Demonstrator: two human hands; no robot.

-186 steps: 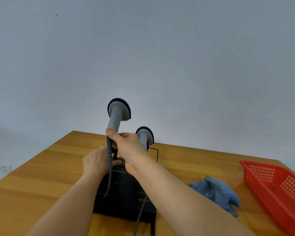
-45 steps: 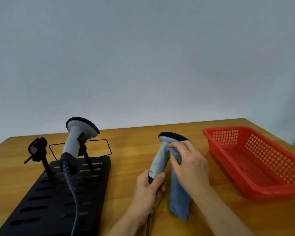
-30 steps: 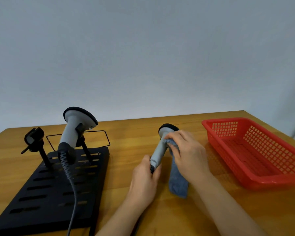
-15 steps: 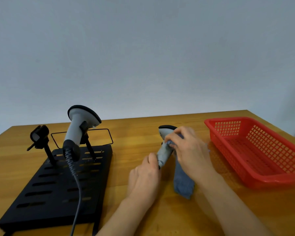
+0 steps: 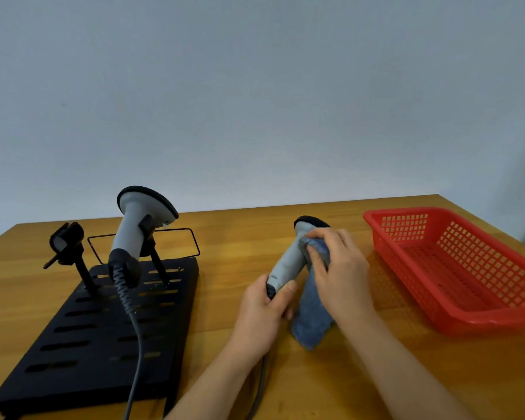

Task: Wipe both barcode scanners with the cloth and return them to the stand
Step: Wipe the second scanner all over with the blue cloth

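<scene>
Right of the black stand (image 5: 109,334), the left hand (image 5: 262,316) gripped one scanner (image 5: 288,262) by its handle — rigid, light plastic, best held there — while the right hand (image 5: 340,274) pressed the soft blue cloth (image 5: 311,322) against its head. Two scanners in all: the second scanner (image 5: 134,228) sat cradled on the stand.
</scene>
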